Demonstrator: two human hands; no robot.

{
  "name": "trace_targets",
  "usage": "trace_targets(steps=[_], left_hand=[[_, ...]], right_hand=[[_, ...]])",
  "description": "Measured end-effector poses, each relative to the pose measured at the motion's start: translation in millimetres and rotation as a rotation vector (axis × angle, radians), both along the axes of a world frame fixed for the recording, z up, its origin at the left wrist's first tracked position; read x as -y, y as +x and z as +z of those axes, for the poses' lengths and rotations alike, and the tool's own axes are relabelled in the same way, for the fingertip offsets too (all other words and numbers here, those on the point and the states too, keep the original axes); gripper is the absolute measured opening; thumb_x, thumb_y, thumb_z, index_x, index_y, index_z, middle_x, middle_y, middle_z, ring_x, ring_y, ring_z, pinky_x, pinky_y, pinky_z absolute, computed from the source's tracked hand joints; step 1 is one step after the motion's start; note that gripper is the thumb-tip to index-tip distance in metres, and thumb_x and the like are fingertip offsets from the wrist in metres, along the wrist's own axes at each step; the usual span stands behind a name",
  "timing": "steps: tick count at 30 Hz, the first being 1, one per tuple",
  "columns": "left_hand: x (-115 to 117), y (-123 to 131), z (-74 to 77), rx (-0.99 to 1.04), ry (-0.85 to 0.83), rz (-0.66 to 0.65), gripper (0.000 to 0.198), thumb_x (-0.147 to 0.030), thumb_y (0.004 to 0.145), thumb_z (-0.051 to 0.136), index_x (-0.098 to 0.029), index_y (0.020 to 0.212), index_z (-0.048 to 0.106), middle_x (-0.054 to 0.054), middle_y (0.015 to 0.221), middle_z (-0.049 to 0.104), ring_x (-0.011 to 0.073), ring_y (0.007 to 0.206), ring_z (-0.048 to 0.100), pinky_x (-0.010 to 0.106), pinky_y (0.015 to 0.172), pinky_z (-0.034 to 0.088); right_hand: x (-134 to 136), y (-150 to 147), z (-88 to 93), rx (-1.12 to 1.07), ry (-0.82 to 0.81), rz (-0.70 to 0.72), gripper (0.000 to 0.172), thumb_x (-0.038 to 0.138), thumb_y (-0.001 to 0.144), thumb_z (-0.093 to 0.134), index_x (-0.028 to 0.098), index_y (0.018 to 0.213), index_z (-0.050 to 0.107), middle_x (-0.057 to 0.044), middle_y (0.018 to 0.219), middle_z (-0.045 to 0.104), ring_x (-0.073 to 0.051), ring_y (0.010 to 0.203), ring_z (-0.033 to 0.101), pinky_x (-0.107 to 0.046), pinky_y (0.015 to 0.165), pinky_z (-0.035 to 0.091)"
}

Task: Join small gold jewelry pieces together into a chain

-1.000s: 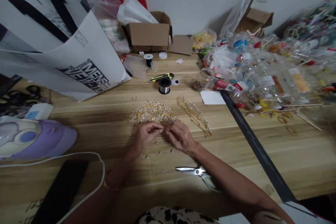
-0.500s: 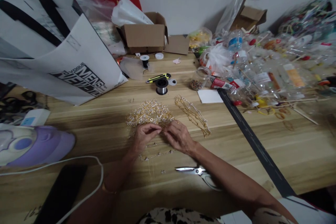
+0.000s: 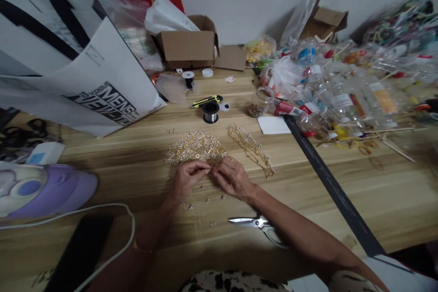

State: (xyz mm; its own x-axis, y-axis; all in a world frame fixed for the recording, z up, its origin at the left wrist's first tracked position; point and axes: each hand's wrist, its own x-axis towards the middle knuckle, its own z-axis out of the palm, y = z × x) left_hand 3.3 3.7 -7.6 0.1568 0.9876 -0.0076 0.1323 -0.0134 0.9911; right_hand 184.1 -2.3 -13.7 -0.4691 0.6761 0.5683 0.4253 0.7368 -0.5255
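Observation:
My left hand [image 3: 189, 177] and my right hand [image 3: 234, 179] meet fingertip to fingertip at the near edge of a heap of gold and silver beaded chain [image 3: 195, 146]. Both are pinched closed; whatever sits between the fingertips is too small to make out. Below them a silver chain with small dark beads [image 3: 207, 201] lies in a loop on the wood, partly hidden by the hands. Several gold and silver chains [image 3: 251, 150] are stretched out to the right of the heap. Scissors [image 3: 259, 223] lie partly open under my right forearm.
A spool of silver wire [image 3: 211, 112] and a yellow-black cutter knife [image 3: 205, 101] lie beyond the heap. A glass jar of beads [image 3: 260, 101] stands near many plastic bottles [image 3: 342, 96]. At left are a white paper bag [image 3: 102, 82], a purple appliance [image 3: 58, 187] and a black phone [image 3: 80, 251].
Both hands stay pinched together in nearly the same spot. Only a very slight shift of the camera view shows.

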Motion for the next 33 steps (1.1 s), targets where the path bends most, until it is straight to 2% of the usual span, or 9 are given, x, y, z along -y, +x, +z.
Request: trace_targets(steps=[33], left_hand=[[0.6, -0.3, 0.4, 0.015, 0.063, -0.069, 0.010, -0.025, 0.069, 0.071, -0.015, 0.069, 0.071, 0.007, 0.076, 0.070, 0.0166, 0.073, 0.065, 0.027, 0.070, 0.052]], right_hand=[[-0.7, -1.0, 2.0, -0.004, 0.009, 0.002, 0.008, 0.016, 0.089, 0.045, 0.018, 0.087, 0.052, -0.006, 0.078, 0.059, -0.018, 0.073, 0.051, -0.031, 0.068, 0.043]])
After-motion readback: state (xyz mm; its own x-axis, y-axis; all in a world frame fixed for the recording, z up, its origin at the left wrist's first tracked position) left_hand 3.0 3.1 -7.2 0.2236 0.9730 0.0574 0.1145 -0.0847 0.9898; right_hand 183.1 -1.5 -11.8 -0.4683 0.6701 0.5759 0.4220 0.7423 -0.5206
